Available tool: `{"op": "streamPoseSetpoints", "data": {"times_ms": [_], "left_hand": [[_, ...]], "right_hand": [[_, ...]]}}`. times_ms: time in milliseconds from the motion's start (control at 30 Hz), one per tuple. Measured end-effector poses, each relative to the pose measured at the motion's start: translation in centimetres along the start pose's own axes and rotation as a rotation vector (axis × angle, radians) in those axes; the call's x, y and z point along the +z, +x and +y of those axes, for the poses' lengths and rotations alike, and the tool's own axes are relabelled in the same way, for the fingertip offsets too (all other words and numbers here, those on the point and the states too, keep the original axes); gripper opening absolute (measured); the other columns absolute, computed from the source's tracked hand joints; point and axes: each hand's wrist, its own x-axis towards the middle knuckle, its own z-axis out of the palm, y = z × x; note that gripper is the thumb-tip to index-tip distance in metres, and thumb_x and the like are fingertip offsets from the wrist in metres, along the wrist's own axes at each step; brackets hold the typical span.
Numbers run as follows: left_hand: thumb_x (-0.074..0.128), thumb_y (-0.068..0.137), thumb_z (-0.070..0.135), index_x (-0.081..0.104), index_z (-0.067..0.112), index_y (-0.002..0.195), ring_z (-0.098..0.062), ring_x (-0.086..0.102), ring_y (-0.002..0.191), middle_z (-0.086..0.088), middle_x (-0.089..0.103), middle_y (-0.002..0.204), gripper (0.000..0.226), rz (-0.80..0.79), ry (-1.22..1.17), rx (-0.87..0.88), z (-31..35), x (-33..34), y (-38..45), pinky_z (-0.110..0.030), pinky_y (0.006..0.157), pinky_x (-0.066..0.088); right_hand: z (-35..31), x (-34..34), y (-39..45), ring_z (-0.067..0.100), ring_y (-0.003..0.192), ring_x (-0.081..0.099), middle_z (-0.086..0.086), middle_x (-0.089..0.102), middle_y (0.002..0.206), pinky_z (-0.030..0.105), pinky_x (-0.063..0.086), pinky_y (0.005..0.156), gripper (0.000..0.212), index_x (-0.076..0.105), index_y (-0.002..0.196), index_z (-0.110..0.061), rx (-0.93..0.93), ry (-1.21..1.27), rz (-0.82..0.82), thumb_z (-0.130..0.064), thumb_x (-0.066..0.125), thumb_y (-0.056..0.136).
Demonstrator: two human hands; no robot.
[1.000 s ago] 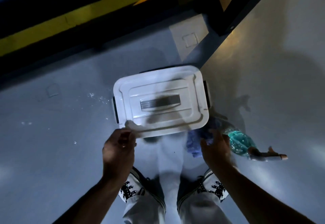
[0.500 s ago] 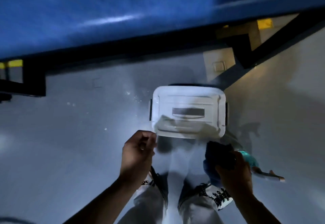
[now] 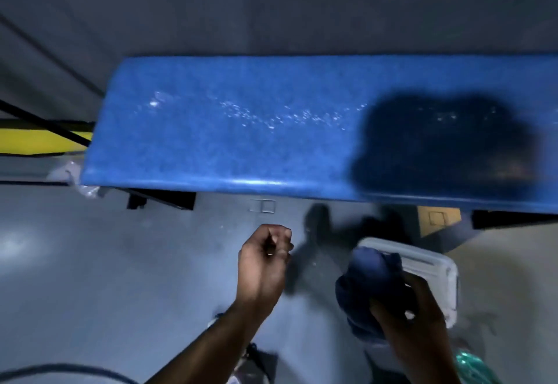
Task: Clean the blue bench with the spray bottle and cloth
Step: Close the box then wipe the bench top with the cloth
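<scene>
So in the head view, compared to a second ago the camera has tipped up: back then it was looking straight down at the white lidded box and the shoes, and now the blue bench tabletop (image 3: 241, 130) fills the far half of the picture. The right hand (image 3: 419, 323) had been down by the cloth on the floor and now has the dark blue cloth (image 3: 371, 281) bunched up in a closed grip, held over the near edge of the white box (image 3: 434, 266). The left hand (image 3: 265, 263) has let go of the box lid and hangs loosely curled with nothing in it. I'd read that as the box being done with and the wiping about to start. The tabletop has shiny wet-looking specks across its middle and a big dark patch at the right, which is probably a shadow, can't say for sure. A bit of teal at the near right corner may be the spray bottle (image 3: 474, 368), but it's mostly cut off. Room-wise, the bench's rounded near edge runs left to right just beyond both hands, its left end is in view, its right end runs out of frame, and the grey floor (image 3: 120, 278) on the left is open for stepping sideways.
</scene>
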Motion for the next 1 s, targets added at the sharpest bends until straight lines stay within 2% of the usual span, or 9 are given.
{"op": "streamPoseSetpoints", "data": {"times_ms": [100, 300, 433, 533, 600, 667, 800, 900, 1000], "left_hand": [[0.063, 0.1, 0.015, 0.067, 0.007, 0.089, -0.015, 0.06, 0.065, -0.018, 0.066, 0.075, 0.015, 0.03, 0.012, 0.048, 2.1, -6.5, 3.6, -0.025, 0.063, 0.052], [0.055, 0.101, -0.001, 0.058, -0.013, 0.097, -0.012, 0.056, 0.066, -0.018, 0.06, 0.081, 0.013, 0.104, -0.026, 0.067, 5.0, -19.9, 11.2, -0.014, 0.059, 0.048], [0.057, 0.102, 0.008, 0.063, 0.0, 0.094, -0.017, 0.06, 0.069, -0.011, 0.066, 0.08, 0.013, 0.201, 0.055, 0.077, 5.3, -26.7, 16.2, -0.015, 0.06, 0.049], [0.059, 0.101, 0.016, 0.065, 0.012, 0.087, -0.014, 0.063, 0.074, 0.0, 0.067, 0.079, 0.016, 0.298, 0.164, 0.117, 5.4, -30.0, 20.2, -0.022, 0.071, 0.05], [0.059, 0.1, 0.019, 0.068, 0.018, 0.1, -0.019, 0.065, 0.094, -0.002, 0.068, 0.099, 0.009, 0.379, 0.302, 0.175, 5.2, -31.5, 23.1, -0.026, 0.088, 0.052], [0.058, 0.1, 0.022, 0.064, 0.015, 0.123, -0.022, 0.058, 0.112, -0.007, 0.06, 0.121, 0.025, 0.447, 0.426, 0.165, 4.8, -32.3, 26.0, -0.029, 0.101, 0.045], [0.047, 0.098, 0.042, 0.052, 0.019, 0.137, -0.033, 0.057, 0.122, -0.01, 0.06, 0.131, 0.046, 0.45, 0.434, 0.062, 3.4, -31.4, 29.7, -0.039, 0.103, 0.048], [0.037, 0.099, 0.05, 0.043, 0.029, 0.146, -0.036, 0.057, 0.127, -0.005, 0.058, 0.141, 0.051, 0.495, 0.519, -0.005, 2.8, -30.3, 29.9, -0.052, 0.103, 0.048], [0.035, 0.095, 0.055, 0.044, 0.03, 0.145, -0.033, 0.056, 0.129, -0.002, 0.058, 0.141, 0.057, 0.477, 0.503, 0.011, 2.7, -30.6, 29.7, -0.053, 0.105, 0.048]], "right_hand": [[-5.5, 5.6, -0.7, -0.002, 0.078, 0.064, 0.004, 0.072, 0.091, 0.005, 0.046, 0.064, 0.061, 0.058, 0.089, -0.05, -0.03, 0.029, 0.048, 0.002, 0.084, 0.07], [-15.6, 16.5, -0.9, 0.013, 0.085, 0.067, -0.001, 0.073, 0.096, 0.016, 0.048, 0.074, 0.043, 0.06, 0.094, -0.049, -0.163, 0.023, 0.022, -0.029, 0.078, 0.061], [-20.9, 23.6, 0.6, -0.006, 0.086, 0.064, -0.011, 0.071, 0.095, 0.003, 0.044, 0.07, 0.042, 0.062, 0.096, -0.047, -0.227, 0.082, -0.032, -0.025, 0.08, 0.064], [-24.2, 29.0, 2.3, -0.005, 0.085, 0.064, -0.01, 0.071, 0.093, 0.007, 0.045, 0.07, 0.039, 0.063, 0.097, -0.035, -0.265, 0.119, -0.106, -0.02, 0.084, 0.068], [-26.2, 32.3, 3.6, -0.003, 0.078, 0.064, -0.011, 0.07, 0.087, 0.011, 0.047, 0.067, 0.039, 0.063, 0.094, -0.032, -0.306, 0.126, -0.156, -0.009, 0.083, 0.071], [-28.0, 35.1, 4.8, -0.003, 0.066, 0.061, -0.007, 0.068, 0.084, 0.011, 0.047, 0.06, 0.034, 0.061, 0.089, -0.026, -0.359, 0.139, -0.23, 0.0, 0.078, 0.075], [-30.5, 38.9, 7.1, 0.002, 0.08, 0.067, -0.01, 0.069, 0.09, 0.014, 0.052, 0.066, 0.033, 0.061, 0.1, -0.029, -0.426, 0.171, -0.34, -0.004, 0.074, 0.083], [-31.0, 40.7, 8.2, 0.015, 0.098, 0.068, -0.004, 0.067, 0.105, 0.039, 0.058, 0.082, 0.034, 0.06, 0.115, -0.027, -0.355, 0.181, -0.406, -0.03, 0.075, 0.085], [-31.7, 40.7, 7.9, 0.012, 0.113, 0.058, -0.008, 0.054, 0.121, 0.026, 0.046, 0.099, 0.052, 0.059, 0.124, -0.034, -0.352, -0.089, -0.308, -0.062, 0.056, 0.081]]}}
